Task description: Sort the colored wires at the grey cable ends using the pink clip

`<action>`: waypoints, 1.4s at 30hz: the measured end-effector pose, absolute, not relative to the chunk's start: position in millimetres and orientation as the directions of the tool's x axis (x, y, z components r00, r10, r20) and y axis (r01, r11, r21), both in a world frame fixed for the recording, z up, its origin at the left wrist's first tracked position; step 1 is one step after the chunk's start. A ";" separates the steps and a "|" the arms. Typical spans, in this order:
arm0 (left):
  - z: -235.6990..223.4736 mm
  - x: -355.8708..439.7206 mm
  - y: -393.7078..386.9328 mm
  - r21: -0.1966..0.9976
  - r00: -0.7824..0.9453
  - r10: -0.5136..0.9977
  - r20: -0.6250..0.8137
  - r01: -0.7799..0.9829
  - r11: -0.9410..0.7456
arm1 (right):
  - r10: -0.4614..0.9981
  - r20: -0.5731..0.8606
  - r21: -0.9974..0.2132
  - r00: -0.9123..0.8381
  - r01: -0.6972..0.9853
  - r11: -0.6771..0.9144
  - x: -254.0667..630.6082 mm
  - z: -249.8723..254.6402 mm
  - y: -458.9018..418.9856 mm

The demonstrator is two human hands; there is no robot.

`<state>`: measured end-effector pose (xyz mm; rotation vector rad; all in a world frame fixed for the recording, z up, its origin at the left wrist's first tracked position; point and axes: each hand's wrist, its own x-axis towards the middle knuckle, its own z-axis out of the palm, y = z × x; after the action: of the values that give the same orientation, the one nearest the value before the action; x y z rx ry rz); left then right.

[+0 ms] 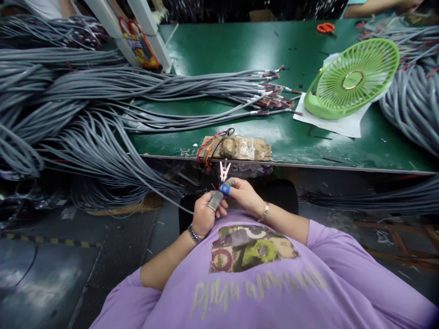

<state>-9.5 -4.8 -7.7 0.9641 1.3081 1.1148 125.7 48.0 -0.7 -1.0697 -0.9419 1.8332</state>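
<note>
My left hand (205, 214), with a grey cover on its thumb, is closed around the end of a grey cable (178, 206) that runs in from the left. Thin red wires (214, 187) stick out by the fingertips. My right hand (246, 197) pinches at these wires, with blue tape on one digit and a grey cover on another; the exact grip is too small to see. Just beyond the fingers, a pale pink pronged clip (224, 172) juts from the table edge. Behind it sits a wooden block (252, 148) with red and black leads (211, 142).
Grey cable bundles (154, 87) with stripped ends cover the left of the green table (219, 43). A green fan (353, 80) stands on white paper at right, near another cable coil (411, 98). Orange-handled scissors (325, 28) lie at the back. Another person's arm (373, 7) shows behind.
</note>
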 end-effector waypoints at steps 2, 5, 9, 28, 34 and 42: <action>-7.0 -8.1 -4.7 0.970 -0.078 0.970 -0.232 -0.097 0.224 | 0.889 -0.316 -0.877 -0.331 -0.257 -0.407 125.9 -0.6 48.1; -5.9 -7.0 -4.5 0.966 -0.125 0.964 -0.235 -0.139 0.218 | 0.898 -0.294 -0.887 -0.327 -0.256 -0.383 126.6 -0.4 48.2; -7.9 -7.8 -4.8 0.966 -0.151 0.961 -0.231 -0.156 0.207 | 0.909 -0.256 -0.906 -0.329 -0.245 -0.344 128.0 0.3 47.6; -7.8 -10.0 -6.3 0.977 -0.222 0.958 -0.180 -0.155 0.148 | 0.832 -0.267 -0.934 -0.487 -0.083 -0.348 135.0 3.0 43.4; -6.5 -12.1 -9.4 0.987 -0.150 0.975 -0.163 -0.039 0.159 | 0.891 -0.275 -0.939 -0.363 -0.096 -0.329 131.0 10.1 50.9; -8.6 -13.8 -8.7 0.987 -0.130 0.980 -0.154 0.029 0.159 | 0.875 -0.303 -0.889 -0.377 -0.219 -0.403 126.0 5.5 47.9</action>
<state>-13.8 -8.7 -8.6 1.0567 1.4016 1.1638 126.0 47.9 5.5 -1.0562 -1.0160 1.8649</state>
